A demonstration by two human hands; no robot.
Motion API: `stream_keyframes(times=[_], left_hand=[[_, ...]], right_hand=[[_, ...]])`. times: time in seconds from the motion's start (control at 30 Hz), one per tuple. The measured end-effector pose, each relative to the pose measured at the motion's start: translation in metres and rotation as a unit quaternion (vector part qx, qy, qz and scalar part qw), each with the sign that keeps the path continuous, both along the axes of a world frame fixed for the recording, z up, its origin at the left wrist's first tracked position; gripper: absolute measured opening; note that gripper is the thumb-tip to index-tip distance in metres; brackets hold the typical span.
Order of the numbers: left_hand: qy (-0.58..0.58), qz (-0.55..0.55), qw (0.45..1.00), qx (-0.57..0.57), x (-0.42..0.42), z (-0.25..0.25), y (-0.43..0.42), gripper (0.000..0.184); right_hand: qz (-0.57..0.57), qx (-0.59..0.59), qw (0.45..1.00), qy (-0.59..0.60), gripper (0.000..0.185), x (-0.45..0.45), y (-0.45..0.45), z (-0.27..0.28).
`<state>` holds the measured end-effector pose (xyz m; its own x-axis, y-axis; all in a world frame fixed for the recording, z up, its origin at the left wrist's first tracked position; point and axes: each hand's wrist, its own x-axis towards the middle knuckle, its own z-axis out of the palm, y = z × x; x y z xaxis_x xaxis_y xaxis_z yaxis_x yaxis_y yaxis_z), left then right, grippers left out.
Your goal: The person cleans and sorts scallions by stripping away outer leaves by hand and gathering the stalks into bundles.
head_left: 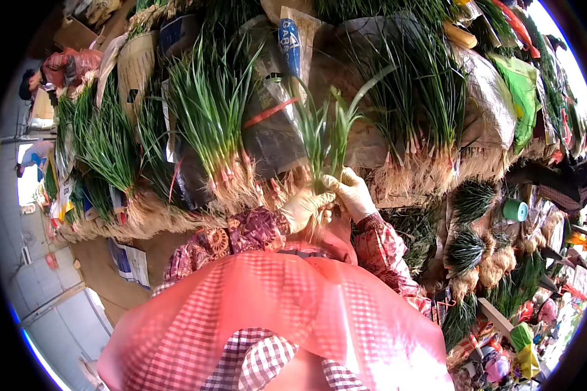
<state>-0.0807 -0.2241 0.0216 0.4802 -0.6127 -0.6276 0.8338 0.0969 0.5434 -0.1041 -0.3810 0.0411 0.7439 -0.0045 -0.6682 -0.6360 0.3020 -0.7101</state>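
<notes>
A small bunch of spring onions [321, 133] stands upright in front of my chest, leaves up and pale roots hanging below. My left hand [304, 208], in a pale glove, is closed around its lower stems. Close beside it, my gloved right hand [353, 194] pinches the same bunch at the stem base, thumb and fingers together. The exact finger contact is partly hidden between the hands. Just beyond them, a larger pile of spring onions [212, 111] lies with its roots toward me. Another pile [421, 98] rests to the right on plastic sheeting.
More spring onions [104, 143] lie at the left. A red strip [269, 113] crosses dark sheeting. Tied bundles [466, 251] and a green roll [515, 210] are at the right. Another person [65, 68] is at the upper left. My red apron [280, 293] fills the foreground.
</notes>
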Motion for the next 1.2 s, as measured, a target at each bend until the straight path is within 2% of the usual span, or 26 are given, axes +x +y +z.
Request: stream_keyframes(times=[0.1, 0.17, 0.23, 0.27, 0.37, 0.4, 0.43, 0.5, 0.57, 0.63, 0.7, 0.73, 0.77, 0.83, 0.87, 0.9, 0.93, 0.97, 1.0, 1.03, 1.07, 1.1, 1.2], left_hand=[[0.142, -0.035, 0.987, -0.062, 0.008, 0.006, 0.011, 0.016], [0.184, -0.055, 0.977, -0.089, 0.013, 0.011, 0.017, 0.023], [0.166, -0.071, 0.975, -0.132, 0.014, 0.013, 0.022, 0.025], [0.151, -0.074, 0.980, -0.108, 0.015, 0.016, 0.022, 0.026], [0.118, -0.089, 0.989, -0.029, 0.015, 0.021, 0.019, 0.026], [0.115, -0.095, 0.989, 0.004, 0.014, 0.015, 0.019, 0.025], [0.112, -0.102, 0.988, 0.036, 0.012, 0.008, 0.019, 0.025], [0.091, -0.103, 0.986, 0.091, 0.009, -0.005, 0.016, 0.024], [0.092, -0.084, 0.986, 0.109, 0.012, -0.008, 0.016, 0.023], [0.079, -0.120, 0.990, 0.010, 0.015, 0.008, 0.019, 0.024], [0.066, -0.095, 0.993, 0.014, 0.013, 0.004, 0.027, 0.022], [0.056, -0.116, 0.990, 0.054, 0.015, 0.009, 0.030, 0.022], [0.046, -0.105, 0.992, 0.060, 0.015, 0.009, 0.031, 0.021], [0.027, -0.090, 0.993, 0.066, 0.013, 0.005, 0.029, 0.020], [0.024, -0.072, 0.996, 0.056, 0.011, -0.001, 0.028, 0.018], [0.022, -0.072, 0.995, 0.065, 0.009, -0.003, 0.026, 0.017], [0.021, -0.071, 0.994, 0.076, 0.006, -0.004, 0.023, 0.016], [0.017, -0.068, 0.994, 0.086, 0.005, -0.005, 0.020, 0.016], [-0.006, -0.067, 0.989, 0.135, 0.005, -0.001, 0.014, 0.014], [-0.061, -0.045, 0.980, 0.185, 0.001, -0.001, 0.008, 0.014], [-0.128, -0.013, 0.980, 0.152, -0.002, -0.012, 0.004, 0.014], [-0.195, 0.019, 0.973, 0.118, -0.002, -0.018, 0.002, 0.014], [-0.306, 0.020, 0.937, 0.166, 0.001, -0.016, 0.007, 0.017]], right_hand=[[0.044, 0.034, 0.994, -0.095, 0.036, -0.006, -0.006, -0.010], [0.115, 0.062, 0.990, -0.055, 0.034, -0.009, -0.017, -0.010], [0.159, 0.055, 0.984, -0.057, 0.033, -0.011, -0.022, -0.006], [0.155, 0.075, 0.985, -0.009, 0.028, -0.009, -0.024, 0.006], [0.196, -0.037, 0.980, 0.002, 0.025, -0.005, -0.017, 0.006], [0.215, -0.143, 0.963, -0.073, 0.019, -0.008, -0.017, -0.021], [0.238, -0.265, 0.922, -0.150, 0.018, -0.008, -0.014, -0.022], [0.269, -0.490, 0.778, -0.287, 0.016, -0.010, -0.003, -0.021], [0.201, -0.532, 0.789, -0.232, 0.017, -0.013, -0.004, -0.027], [0.135, -0.600, 0.777, -0.132, 0.018, -0.026, -0.032, -0.048], [0.190, -0.588, 0.786, -0.003, 0.020, -0.074, -0.068, -0.066], [0.333, -0.557, 0.761, 0.010, 0.023, -0.107, -0.082, -0.072], [0.467, -0.515, 0.718, 0.024, 0.027, -0.135, -0.091, -0.073], [0.704, -0.391, 0.580, 0.123, 0.036, -0.153, -0.099, -0.054], [0.711, -0.448, 0.540, 0.049, 0.046, -0.147, -0.097, -0.065], [0.514, -0.537, 0.669, -0.011, 0.045, -0.118, -0.078, -0.048], [0.296, -0.493, 0.818, -0.015, 0.042, -0.087, -0.063, -0.035], [0.174, -0.429, 0.882, -0.086, 0.040, -0.058, -0.050, -0.024], [0.120, -0.340, 0.927, -0.105, 0.041, -0.029, -0.032, -0.006], [0.086, -0.286, 0.948, -0.113, 0.041, -0.013, -0.016, -0.016], [0.127, -0.353, 0.922, -0.090, 0.041, 0.005, -0.003, -0.010], [0.068, -0.349, 0.919, -0.170, 0.038, 0.012, 0.011, -0.028], [0.142, -0.526, 0.813, -0.207, 0.024, 0.012, 0.019, -0.037]])
